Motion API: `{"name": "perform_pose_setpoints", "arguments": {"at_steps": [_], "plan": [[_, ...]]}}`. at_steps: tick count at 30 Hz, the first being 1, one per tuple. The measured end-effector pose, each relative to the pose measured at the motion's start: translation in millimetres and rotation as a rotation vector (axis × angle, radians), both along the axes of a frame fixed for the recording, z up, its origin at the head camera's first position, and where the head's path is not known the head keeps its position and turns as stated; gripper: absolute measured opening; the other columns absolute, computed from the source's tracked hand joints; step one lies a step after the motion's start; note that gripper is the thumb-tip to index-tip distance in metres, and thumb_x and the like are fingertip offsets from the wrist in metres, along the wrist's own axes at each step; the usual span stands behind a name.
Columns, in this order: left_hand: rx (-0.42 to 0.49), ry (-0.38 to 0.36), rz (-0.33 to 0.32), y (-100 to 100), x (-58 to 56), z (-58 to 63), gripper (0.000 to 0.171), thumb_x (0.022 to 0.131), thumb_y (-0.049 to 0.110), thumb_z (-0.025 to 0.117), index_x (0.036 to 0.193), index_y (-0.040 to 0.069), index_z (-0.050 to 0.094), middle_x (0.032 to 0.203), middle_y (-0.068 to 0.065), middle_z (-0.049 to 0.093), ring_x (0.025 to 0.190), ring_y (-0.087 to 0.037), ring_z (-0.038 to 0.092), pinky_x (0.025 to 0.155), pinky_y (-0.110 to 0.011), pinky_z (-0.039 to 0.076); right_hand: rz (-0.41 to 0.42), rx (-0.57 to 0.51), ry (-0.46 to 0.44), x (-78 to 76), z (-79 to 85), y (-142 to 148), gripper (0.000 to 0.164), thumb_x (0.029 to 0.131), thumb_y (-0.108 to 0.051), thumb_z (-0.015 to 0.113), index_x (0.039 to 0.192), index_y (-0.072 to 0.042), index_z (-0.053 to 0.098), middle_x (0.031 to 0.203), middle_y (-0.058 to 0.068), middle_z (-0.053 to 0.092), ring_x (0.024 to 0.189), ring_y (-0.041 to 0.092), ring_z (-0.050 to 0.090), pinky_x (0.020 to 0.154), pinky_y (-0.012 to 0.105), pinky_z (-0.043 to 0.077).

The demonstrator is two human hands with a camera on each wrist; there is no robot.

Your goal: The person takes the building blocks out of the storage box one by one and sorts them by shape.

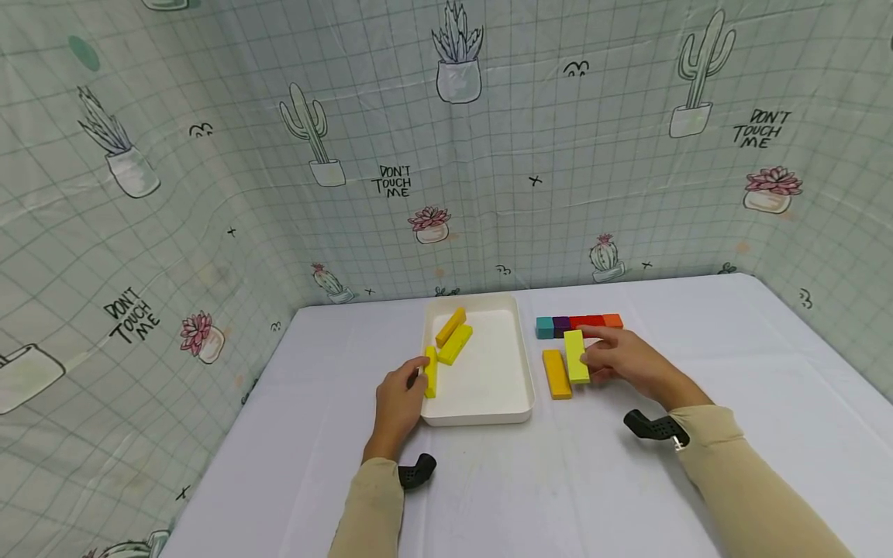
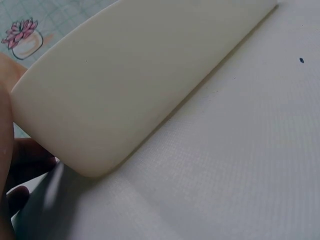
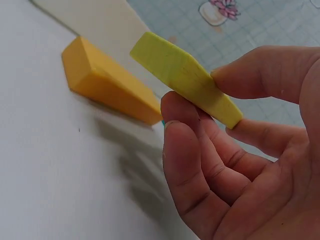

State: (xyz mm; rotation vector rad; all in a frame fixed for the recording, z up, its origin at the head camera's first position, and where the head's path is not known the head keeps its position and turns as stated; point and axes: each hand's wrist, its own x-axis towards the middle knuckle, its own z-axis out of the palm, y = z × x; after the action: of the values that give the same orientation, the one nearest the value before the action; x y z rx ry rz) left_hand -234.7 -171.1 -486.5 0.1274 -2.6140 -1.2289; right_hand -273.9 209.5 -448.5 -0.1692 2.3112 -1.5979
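Observation:
My right hand (image 1: 624,358) pinches a yellow-green block (image 3: 187,77) between thumb and fingers, raised off the table. Beside it on the cloth lies an orange-yellow block (image 1: 556,374), which also shows in the right wrist view. At the left wall of a white tray (image 1: 488,417), my left hand (image 1: 400,403) grips the rim. The left wrist view shows the tray's outer wall, with fingers partly hidden behind its corner. Inside the tray are a yellow block (image 1: 431,373) along the left wall, another yellow block (image 1: 456,345) and an orange-yellow block (image 1: 450,327).
Behind the right hand is a row of small blocks: a teal block (image 1: 545,328), a purple block (image 1: 561,326), a red block (image 1: 586,321) and an orange block (image 1: 613,320). A white cloth (image 1: 558,496) covers the table. Patterned fabric (image 1: 488,155) hangs around its back and sides.

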Motion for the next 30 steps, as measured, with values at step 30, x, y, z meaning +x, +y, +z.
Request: {"name": "perform_pose_setpoints", "arguments": {"at_steps": [30], "plan": [[0.005, -0.006, 0.0, 1, 1.5, 1.9, 0.034, 0.098, 0.021, 0.056, 0.13, 0.022, 0.068, 0.124, -0.007, 0.066, 0.112, -0.027, 0.057, 0.103, -0.052, 0.043, 0.064, 0.267, 0.101, 2.4, -12.7, -3, 0.063, 0.093, -0.018, 0.066, 0.148, 0.003, 0.042, 0.103, 0.013, 0.064, 0.08, 0.022, 0.062, 0.071, 0.032, 0.056]]}}
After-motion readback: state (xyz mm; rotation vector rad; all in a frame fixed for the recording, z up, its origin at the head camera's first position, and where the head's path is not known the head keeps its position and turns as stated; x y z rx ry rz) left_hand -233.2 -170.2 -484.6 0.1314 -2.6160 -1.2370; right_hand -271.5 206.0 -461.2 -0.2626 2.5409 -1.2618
